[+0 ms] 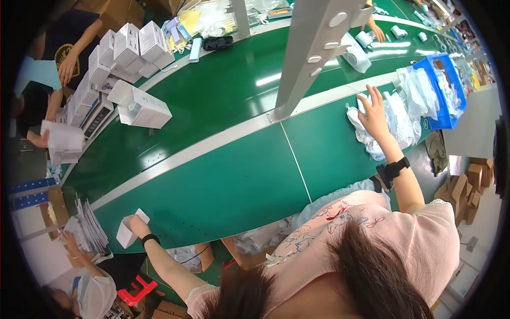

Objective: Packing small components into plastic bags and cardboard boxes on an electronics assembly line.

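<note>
The head camera looks down on a long green table (223, 181) with a pale strip running along its middle. A grey metal post (311, 53) stands up from that strip.

The left hand (139, 227) is at the near edge of the table, far out to the left. Its fingers are curled around a small white box (127, 229), and the box sits on the table edge. There is a black band on that wrist.

The right hand (372, 114) is stretched far out to the right. Its fingers are spread wide and lie on a pile of clear plastic bags (396, 119). It is touching the bags, but I cannot tell if it is pinching one. A black watch (394, 170) is on that wrist. Just past the bags is a blue bin (451, 95) with more bags in it.

Across the table on the left, tall white boxes (127, 50) stand in rows. One bigger white box (141, 106) lies on its side on the green top. Another person's hand (67, 68) rests near the rows. Down at the lower left, someone holds a stack of papers (87, 228).
</note>
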`<state>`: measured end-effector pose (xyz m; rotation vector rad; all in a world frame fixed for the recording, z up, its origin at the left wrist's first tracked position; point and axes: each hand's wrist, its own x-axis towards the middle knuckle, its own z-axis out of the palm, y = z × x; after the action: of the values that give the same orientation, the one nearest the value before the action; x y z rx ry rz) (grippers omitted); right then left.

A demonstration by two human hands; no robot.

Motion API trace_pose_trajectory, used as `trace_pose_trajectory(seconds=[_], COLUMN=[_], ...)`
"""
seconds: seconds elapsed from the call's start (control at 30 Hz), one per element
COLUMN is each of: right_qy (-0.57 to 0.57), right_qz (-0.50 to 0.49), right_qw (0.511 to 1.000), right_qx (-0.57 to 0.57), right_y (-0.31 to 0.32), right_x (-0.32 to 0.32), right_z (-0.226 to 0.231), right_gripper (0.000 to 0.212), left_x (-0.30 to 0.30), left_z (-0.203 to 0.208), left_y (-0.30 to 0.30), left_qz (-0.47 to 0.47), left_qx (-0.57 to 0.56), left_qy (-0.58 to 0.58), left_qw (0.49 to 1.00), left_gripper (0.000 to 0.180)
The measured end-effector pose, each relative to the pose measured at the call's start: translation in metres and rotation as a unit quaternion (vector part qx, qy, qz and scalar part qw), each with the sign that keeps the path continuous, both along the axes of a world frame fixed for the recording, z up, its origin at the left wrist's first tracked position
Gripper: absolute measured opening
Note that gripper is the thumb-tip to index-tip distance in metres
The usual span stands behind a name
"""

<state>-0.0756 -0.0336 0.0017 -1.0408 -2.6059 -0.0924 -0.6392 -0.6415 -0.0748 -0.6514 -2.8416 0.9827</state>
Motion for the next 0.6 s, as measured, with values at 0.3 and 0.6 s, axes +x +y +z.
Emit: trace_pose_trajectory(seconds=[0.3,0.6], right_qy=[-0.001,-0.015], right_qz=[-0.011,-0.007], right_qw=[0.999,0.999], right_qx=[-0.047,-0.048], right_y=[-0.005,-0.007], right_x=[0.020,0.013], right_z=[-0.011,-0.006], right_gripper=[0.042,0.038], left_x=[0.020,0.066], left_z=[0.010,0.041], left_y=[-0.024,0.082], left_qz=[0.200,0.136], left_qx=[0.253,0.183], left_qy=[0.024,-0.069], left_qw=[0.946,0.971], left_gripper=[0.039,0.028])
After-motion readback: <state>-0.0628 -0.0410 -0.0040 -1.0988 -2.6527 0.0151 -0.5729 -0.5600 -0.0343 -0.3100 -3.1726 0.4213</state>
